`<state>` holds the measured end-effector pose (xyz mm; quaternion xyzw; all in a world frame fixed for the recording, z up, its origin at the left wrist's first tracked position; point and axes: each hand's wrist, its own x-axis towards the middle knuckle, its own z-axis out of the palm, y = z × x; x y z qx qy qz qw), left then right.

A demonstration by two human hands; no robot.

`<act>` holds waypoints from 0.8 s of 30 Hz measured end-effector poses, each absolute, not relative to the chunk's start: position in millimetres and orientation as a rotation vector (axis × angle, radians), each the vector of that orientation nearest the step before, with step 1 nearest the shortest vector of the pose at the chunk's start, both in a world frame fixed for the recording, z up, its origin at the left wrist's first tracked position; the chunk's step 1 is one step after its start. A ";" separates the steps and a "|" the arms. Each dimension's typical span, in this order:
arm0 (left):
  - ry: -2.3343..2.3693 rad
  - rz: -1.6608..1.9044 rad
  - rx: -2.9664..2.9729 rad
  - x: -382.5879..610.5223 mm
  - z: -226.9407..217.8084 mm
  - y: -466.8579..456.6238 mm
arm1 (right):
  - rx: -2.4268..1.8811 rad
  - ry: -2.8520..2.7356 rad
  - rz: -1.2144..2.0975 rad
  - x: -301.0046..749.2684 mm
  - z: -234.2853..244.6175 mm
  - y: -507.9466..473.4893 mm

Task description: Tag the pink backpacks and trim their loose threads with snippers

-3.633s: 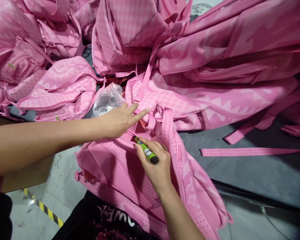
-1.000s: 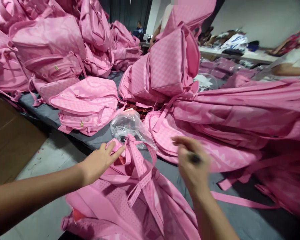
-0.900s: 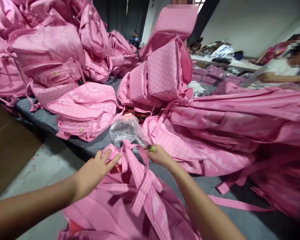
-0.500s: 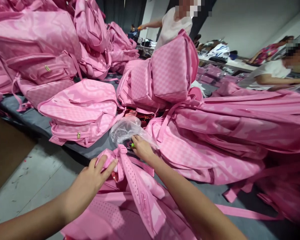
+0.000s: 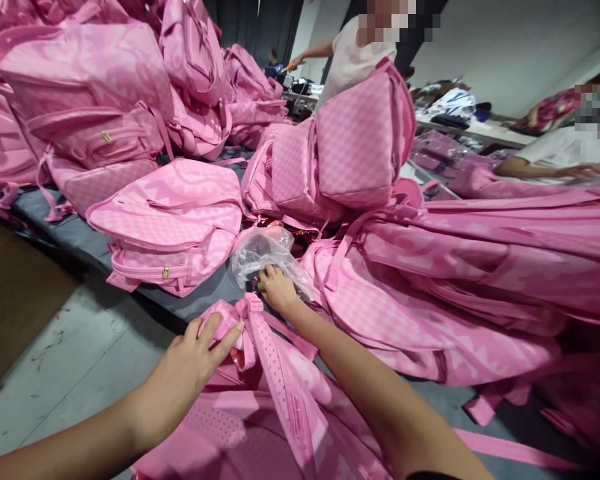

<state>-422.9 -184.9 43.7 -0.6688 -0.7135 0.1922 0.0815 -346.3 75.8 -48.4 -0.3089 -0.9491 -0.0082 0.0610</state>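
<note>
A pink backpack (image 5: 300,400) lies at the front with its strap side up. My left hand (image 5: 195,353) grips the pink fabric at its top end, thumb and fingers closed around it. Just beyond, a clear plastic bag (image 5: 260,250) lies crumpled on the grey-covered table. My right hand (image 5: 279,288) reaches to the bag's mouth, its fingers curled down over small dark items with a bit of green. What the fingertips hold there is mostly hidden. Left of the bag, another pink backpack (image 5: 175,220) lies on its back.
Pink backpacks are piled high at the left (image 5: 80,73). A checked backpack (image 5: 355,140) stands behind the plastic bag, and more backpacks (image 5: 455,287) lie stacked at the right. A person in a white top (image 5: 350,60) stands beyond; another leans over at the far right.
The view has turned slightly left, so things sit further right. My right hand's fingers have curled more over the small items at the plastic bag. My left hand keeps its hold on the backpack.
</note>
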 end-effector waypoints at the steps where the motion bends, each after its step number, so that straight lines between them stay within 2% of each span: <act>1: -2.129 0.572 -1.996 -423.0 44.1 -184.8 | -0.890 -2.895 -0.027 -342.1 -50.3 73.0; 12: -2.185 0.592 -1.988 -423.6 43.5 -183.7 | -0.674 -2.991 0.050 -323.8 -60.2 58.6; 19: -2.130 0.552 -2.002 -426.2 42.1 -185.3 | -0.802 -2.818 0.372 -318.3 -58.3 58.5; 24: -2.120 0.525 -2.022 -427.0 43.6 -185.6 | -0.927 -2.468 0.636 -298.5 -26.3 66.6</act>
